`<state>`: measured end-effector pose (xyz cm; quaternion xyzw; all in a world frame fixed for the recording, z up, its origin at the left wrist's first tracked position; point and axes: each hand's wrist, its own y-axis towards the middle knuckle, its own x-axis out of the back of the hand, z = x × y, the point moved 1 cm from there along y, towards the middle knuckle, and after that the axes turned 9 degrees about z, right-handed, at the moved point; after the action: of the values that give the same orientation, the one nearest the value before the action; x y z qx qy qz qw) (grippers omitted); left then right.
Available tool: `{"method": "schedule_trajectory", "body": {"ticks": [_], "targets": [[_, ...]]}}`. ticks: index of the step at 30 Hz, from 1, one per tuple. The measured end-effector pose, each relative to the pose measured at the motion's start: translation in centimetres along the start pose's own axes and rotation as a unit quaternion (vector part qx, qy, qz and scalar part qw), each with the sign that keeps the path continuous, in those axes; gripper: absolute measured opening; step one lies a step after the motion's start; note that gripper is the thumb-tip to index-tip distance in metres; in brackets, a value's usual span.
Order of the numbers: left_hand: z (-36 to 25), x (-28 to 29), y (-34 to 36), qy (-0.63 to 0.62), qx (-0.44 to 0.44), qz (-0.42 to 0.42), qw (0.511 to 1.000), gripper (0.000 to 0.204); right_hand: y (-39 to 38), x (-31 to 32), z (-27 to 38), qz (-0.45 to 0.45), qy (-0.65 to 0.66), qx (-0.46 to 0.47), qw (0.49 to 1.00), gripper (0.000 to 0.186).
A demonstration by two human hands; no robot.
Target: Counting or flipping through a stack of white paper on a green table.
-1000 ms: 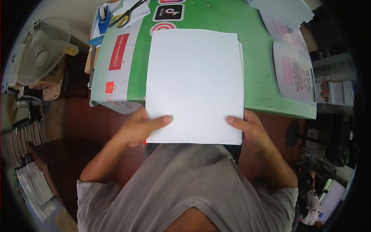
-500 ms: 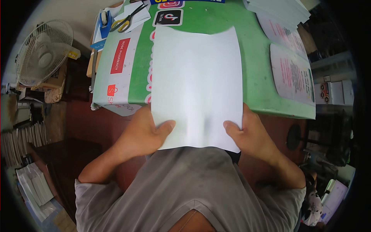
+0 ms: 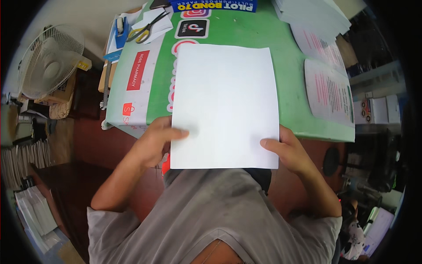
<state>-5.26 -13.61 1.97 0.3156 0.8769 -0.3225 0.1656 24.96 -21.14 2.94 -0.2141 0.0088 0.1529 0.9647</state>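
Observation:
A blank white sheet of paper [image 3: 224, 101], or a thin stack of it, is held upright-looking between my two hands over the table's near edge; its thickness cannot be told. My left hand [image 3: 158, 137] grips its lower left edge, thumb on top and fingers hidden beneath. On the opposite edge, my right hand [image 3: 286, 147] pinches it the same way. The paper lies nearly flat, its lower edge just above my lap.
The green-covered table [image 3: 290, 110] carries scissors [image 3: 147, 30], a blue tape dispenser [image 3: 120, 33], a blue paper package [image 3: 213, 5], a white paper stack [image 3: 310, 15] and printed sheets [image 3: 329, 90]. A fan [image 3: 52, 61] stands left; a dark wooden piece of furniture [image 3: 66, 189] is nearby.
The paper has gone from bowed, with its far corners raised, to nearly flat. Its far edge has come nearer to me, and my left thumb is straighter.

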Motion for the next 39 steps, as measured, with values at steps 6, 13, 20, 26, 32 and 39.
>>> {"method": "schedule_trajectory", "body": {"ticks": [6, 13, 20, 26, 32, 39], "targets": [[-4.7, 0.0, 4.1, 0.154, -0.009, -0.048, 0.987, 0.057, 3.5, 2.6, 4.1, -0.092, -0.033, -0.075, 0.992, 0.044], [-7.7, -0.7, 7.7, 0.219, -0.007, -0.062, 0.974, 0.06, 9.2, 5.2, 3.7, 0.009, -0.086, -0.019, 0.996, 0.054], [-10.0, -0.6, 9.8, 0.448, 0.042, -0.123, 0.884, 0.05, 8.1, -3.1, 10.7, -0.113, -0.592, 0.063, 0.796, 0.043], [-9.0, -2.2, 9.1, 0.646, -0.078, -0.193, 0.735, 0.051, 8.7, 0.5, 10.2, -0.068, -0.136, 0.081, 0.985, 0.049], [-10.6, -2.2, 7.2, 0.404, -0.266, -0.143, 0.863, 0.041, 8.0, 4.0, 9.0, -0.095, -0.038, 0.187, 0.977, 0.048], [-12.7, -3.3, 7.4, 0.382, -0.499, -0.165, 0.76, 0.047, 7.6, 4.1, 11.7, -0.206, -0.245, 0.413, 0.853, 0.046]]}}
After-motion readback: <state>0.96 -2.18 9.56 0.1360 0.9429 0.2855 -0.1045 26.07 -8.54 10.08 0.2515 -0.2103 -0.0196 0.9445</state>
